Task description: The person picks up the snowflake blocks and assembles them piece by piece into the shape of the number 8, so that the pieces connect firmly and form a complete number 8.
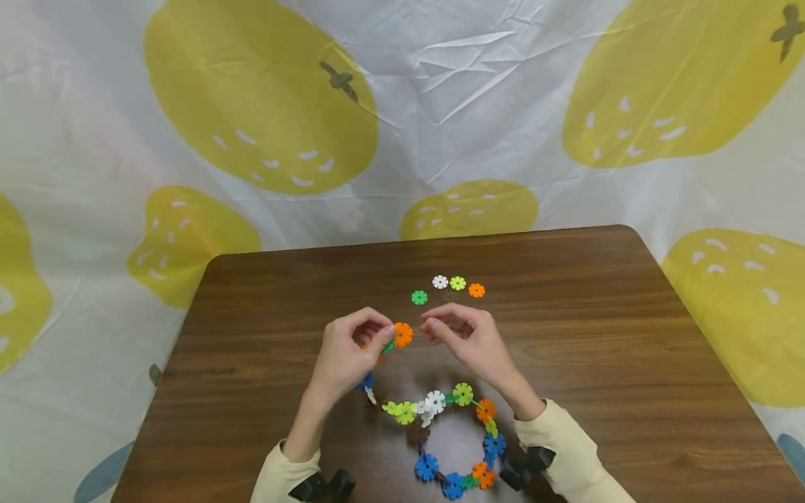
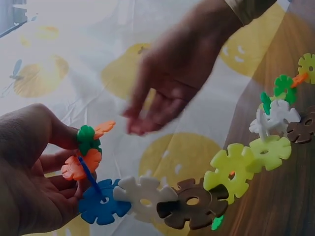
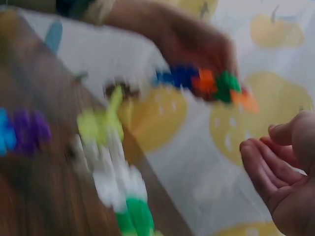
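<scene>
My left hand [image 1: 349, 353] pinches the upper end of a chain of plastic notched flower discs. At that end an orange disc [image 1: 403, 334] stands out past the fingertips, joined to a green disc [image 2: 88, 139]. From the hand, the chain passes through a blue disc [image 2: 104, 201], a white disc [image 2: 143, 192] and a brown disc [image 2: 193, 202], then down to a ring of linked discs [image 1: 427, 467] on the table. My right hand [image 1: 468, 342] is just right of the orange disc, fingers loosely bent; in the right wrist view its thumb and fingers are apart with nothing between.
Loose discs lie on the wooden table [image 1: 591, 314] beyond the hands: green [image 1: 419, 297], white [image 1: 440, 281], yellow-green [image 1: 458, 283], orange [image 1: 476, 290] and a dark brown one. A fruit-printed cloth [image 1: 402, 126] hangs behind the table's far edge.
</scene>
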The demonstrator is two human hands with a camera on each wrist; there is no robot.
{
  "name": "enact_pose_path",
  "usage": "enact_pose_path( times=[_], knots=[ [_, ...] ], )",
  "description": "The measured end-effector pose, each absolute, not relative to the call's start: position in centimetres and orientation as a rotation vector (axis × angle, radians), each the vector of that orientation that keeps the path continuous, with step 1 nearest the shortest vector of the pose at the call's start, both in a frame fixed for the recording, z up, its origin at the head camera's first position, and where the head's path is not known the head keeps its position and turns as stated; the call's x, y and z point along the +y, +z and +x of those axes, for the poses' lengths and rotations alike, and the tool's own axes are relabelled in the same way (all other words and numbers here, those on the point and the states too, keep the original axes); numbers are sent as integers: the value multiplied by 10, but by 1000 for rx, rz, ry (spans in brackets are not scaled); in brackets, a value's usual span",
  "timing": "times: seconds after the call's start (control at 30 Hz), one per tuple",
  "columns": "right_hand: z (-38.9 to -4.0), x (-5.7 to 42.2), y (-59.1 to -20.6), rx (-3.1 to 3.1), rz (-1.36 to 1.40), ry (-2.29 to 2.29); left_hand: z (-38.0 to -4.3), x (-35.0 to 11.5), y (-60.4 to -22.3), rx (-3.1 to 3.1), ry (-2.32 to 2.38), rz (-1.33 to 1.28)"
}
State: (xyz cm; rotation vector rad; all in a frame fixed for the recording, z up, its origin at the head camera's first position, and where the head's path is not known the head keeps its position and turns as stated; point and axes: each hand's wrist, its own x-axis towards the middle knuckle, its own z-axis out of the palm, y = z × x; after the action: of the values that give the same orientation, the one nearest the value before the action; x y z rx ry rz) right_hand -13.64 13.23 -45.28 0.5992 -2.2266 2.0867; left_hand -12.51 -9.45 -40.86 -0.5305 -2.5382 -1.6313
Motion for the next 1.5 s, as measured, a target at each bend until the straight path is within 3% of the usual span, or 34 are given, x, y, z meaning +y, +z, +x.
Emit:
enact_pose_path(
  times=[0.33, 0.73, 1.13, 1.5],
  knots=[
    [-200, 196, -515, -2689, -2, 1515, -122, -100, -413, -2497, -1678, -463],
    [-232, 211, -549, -2802, 47, 1154, -117, -102, -413, -2447, -1684, -389],
    [-227, 208, -543, -2757, 96, 1261, -114, -101, -415, -2381, -1721, -319],
    [-186, 178, -498, -2440, 313, 1804, -113, -100, -420, -2375, -1757, -312]
  ],
)
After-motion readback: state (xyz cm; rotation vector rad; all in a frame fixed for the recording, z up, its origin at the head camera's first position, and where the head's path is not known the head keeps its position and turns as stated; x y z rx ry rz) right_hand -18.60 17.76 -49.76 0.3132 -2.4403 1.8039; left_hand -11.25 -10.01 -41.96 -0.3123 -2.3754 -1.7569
